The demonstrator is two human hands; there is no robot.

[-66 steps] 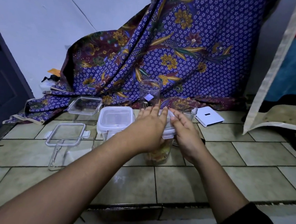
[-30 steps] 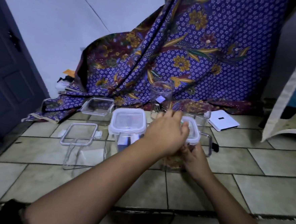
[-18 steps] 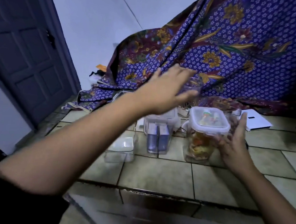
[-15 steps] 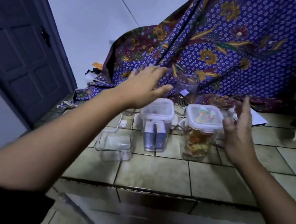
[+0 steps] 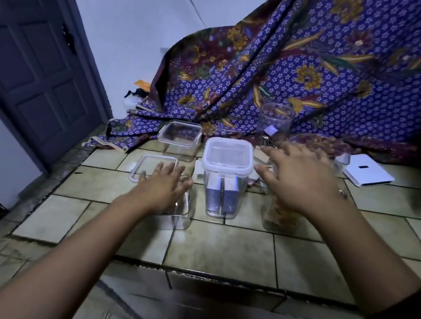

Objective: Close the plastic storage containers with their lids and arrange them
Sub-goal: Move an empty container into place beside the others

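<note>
- I count the middle container point(image 5: 224, 177) lidded.
- Near-left container point(image 5: 181, 212) has its lid point(image 5: 151, 165) loose; left hand point(image 5: 163, 188) spread, empty.
- Right hand point(image 5: 300, 180) spread, holding nothing.

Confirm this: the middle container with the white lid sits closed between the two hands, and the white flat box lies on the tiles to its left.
Wrong side. The head view shows the white flat box on the tiles to the right of the middle container, beyond the right hand. The rest holds: its white lid is on, between that and the left hand.
</note>
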